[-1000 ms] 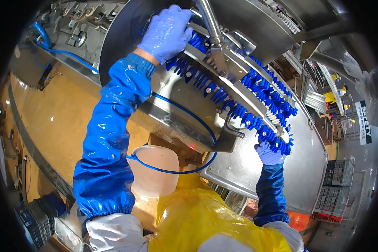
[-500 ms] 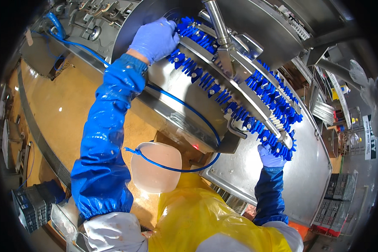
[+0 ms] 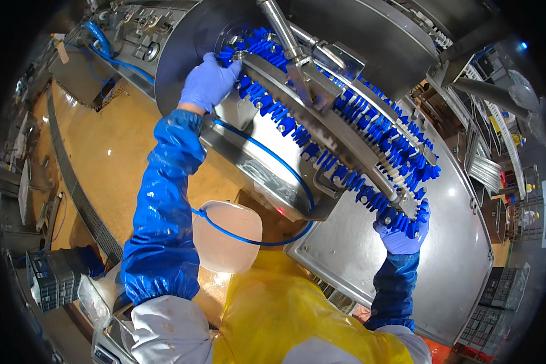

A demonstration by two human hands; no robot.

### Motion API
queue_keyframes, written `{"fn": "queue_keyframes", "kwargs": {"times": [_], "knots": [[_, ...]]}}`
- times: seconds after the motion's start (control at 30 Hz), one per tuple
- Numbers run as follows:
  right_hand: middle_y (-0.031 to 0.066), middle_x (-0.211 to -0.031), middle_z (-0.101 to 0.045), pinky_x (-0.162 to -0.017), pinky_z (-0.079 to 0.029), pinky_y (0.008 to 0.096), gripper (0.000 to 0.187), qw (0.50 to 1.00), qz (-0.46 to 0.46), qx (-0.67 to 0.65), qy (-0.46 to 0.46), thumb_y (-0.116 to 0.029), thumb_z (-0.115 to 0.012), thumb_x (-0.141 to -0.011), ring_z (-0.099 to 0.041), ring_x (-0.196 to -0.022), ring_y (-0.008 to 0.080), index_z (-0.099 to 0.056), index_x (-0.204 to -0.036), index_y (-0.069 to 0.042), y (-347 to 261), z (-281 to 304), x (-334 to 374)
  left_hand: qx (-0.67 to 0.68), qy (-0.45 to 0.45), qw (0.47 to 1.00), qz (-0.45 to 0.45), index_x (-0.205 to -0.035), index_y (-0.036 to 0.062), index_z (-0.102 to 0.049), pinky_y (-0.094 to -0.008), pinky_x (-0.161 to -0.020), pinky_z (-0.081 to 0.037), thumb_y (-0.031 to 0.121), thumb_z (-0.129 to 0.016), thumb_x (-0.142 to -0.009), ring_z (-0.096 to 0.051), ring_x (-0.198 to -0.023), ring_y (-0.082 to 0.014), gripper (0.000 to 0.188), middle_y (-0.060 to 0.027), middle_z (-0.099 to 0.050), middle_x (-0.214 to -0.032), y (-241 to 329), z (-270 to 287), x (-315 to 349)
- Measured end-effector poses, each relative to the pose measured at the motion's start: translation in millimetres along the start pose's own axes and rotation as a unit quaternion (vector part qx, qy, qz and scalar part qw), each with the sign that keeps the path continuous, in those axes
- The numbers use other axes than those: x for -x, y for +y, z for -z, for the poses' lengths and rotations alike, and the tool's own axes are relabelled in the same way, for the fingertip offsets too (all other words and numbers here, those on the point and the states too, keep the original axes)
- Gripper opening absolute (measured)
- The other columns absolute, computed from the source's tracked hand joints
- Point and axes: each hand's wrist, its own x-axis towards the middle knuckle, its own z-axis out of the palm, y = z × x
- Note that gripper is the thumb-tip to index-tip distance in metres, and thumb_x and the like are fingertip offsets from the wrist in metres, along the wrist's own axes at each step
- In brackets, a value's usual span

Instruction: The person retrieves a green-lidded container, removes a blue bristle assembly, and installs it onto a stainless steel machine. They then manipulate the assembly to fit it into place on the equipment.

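Note:
A long metal arm carries a loop of blue finned conveyor chain (image 3: pixel 281 124) around it, slanting from upper left to lower right over a metal machine. At the loop's upper left end, my gloved left hand (image 3: pixel 209 84) rests beside the blue fins, its thumb and forefinger apart; its other fingers are partly hidden. Around the lower right end, my gloved right hand (image 3: pixel 406 233) cups the blue chain from below, with fingers on one side and thumb on the other. A metal strut (image 3: pixel 282 33) comes down onto the middle of the arm.
A blue hose (image 3: pixel 273 159) loops below the machine, past a pale translucent tub (image 3: pixel 229 236). A flat metal panel (image 3: pixel 449 261) lies under my right forearm. Dark crates (image 3: pixel 60 279) stand at the left, and a wire shelf (image 3: pixel 528 209) is at the right.
My left hand has loosened from over the chain's upper end and drawn slightly back, its thumb spreading. My right hand now wraps further round the lower end. The view has shifted slightly.

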Motion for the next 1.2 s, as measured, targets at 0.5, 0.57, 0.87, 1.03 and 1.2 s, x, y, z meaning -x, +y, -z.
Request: {"fn": "queue_keyframes", "kwargs": {"times": [0.5, 0.57, 0.87, 1.03, 1.2], "knots": [[0.0087, -0.094, -0.066, -0.054, -0.044, 0.0352, 0.051, 0.677, -0.226, -0.695, -0.090, -0.051, -0.043, -0.092, -0.061, -0.070, 0.0215, -0.057, -0.123, -0.014, 39, -2, 7, 0.452, -0.093, 0.881, 0.103, -0.121, 0.0032, -0.063, -0.0229, -0.071, -0.052, 0.028, -0.066, -0.092, -0.063, -0.080, -0.0089, 0.039, -0.0032, -0.068, -0.095, -9, -22, -1], [0.0081, -0.091, -0.065, -0.053, -0.044, 0.0351, 0.048, 0.723, -0.213, -0.653, -0.075, -0.049, -0.046, -0.091, -0.060, -0.067, 0.0211, -0.058, -0.121, -0.013, 35, -1, 10, 0.498, -0.112, 0.853, 0.108, -0.119, 0.0076, -0.062, -0.0269, -0.066, -0.055, 0.031, -0.064, -0.094, -0.066, -0.078, -0.0112, 0.034, -0.0028, -0.068, -0.093, -11, -15, -1], [0.0099, -0.099, -0.064, -0.060, -0.045, 0.0400, 0.057, 0.588, -0.167, -0.774, -0.165, -0.056, -0.040, -0.092, -0.059, -0.078, 0.0254, -0.057, -0.126, -0.013, 32, -7, 7, 0.618, -0.138, 0.761, 0.145, -0.107, 0.0101, -0.064, -0.0294, -0.066, -0.057, 0.027, -0.063, -0.096, -0.068, -0.076, -0.0165, 0.021, -0.0037, -0.067, -0.090, -6, -15, 12], [0.0107, -0.105, -0.064, -0.064, -0.048, 0.0344, 0.049, 0.642, -0.191, -0.734, -0.113, -0.048, -0.041, -0.097, -0.060, -0.080, 0.0218, -0.054, -0.129, -0.013, 30, 0, 9, 0.723, -0.192, 0.630, 0.209, -0.104, 0.0106, -0.065, -0.0309, -0.071, -0.054, 0.027, -0.065, -0.096, -0.066, -0.082, -0.0186, 0.018, -0.0052, -0.067, -0.090, 43, -45, 86], [0.0148, -0.108, -0.067, -0.069, -0.048, 0.0400, 0.064, 0.651, -0.347, -0.673, -0.050, -0.065, -0.044, -0.089, -0.063, -0.082, 0.0287, -0.061, -0.123, -0.013, -7, -4, -5, 0.687, -0.198, 0.676, 0.179, -0.123, 0.0106, -0.063, -0.0311, -0.087, -0.050, 0.026, -0.061, -0.098, -0.063, -0.103, -0.0169, 0.030, -0.0034, -0.065, -0.112, 53, -33, 130]]}}
